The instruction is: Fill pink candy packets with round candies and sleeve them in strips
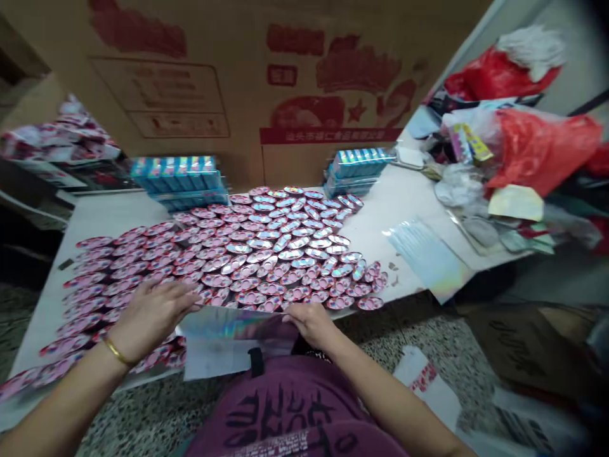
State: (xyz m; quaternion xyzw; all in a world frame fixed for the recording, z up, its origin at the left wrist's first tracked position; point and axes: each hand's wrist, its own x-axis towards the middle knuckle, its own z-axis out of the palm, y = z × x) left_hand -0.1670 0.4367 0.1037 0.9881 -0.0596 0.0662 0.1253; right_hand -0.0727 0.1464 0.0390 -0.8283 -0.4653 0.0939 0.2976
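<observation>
A shiny holographic sheet [238, 325] hangs at the table's front edge, close to my body. My left hand [155, 312], with a gold bangle at the wrist, is closed at the sheet's left end, its fingers over the small items. My right hand [311, 322] pinches the sheet's upper right corner. Beyond the hands, many small pink-and-red oval-topped packs [247, 270] stand in packed rows. Those toward the back and middle have a shinier, silvery top. A white backing piece [214, 365] shows below the sheet, near my apron.
A large printed carton [247, 114] stands behind the table [375, 222]. Blue wrapped box stacks sit at left [178, 181] and right [356, 171]. More holographic sheets [428, 257] lie at the right edge, beside piled red plastic bags [537, 149]. A carton [518, 349] rests on the floor.
</observation>
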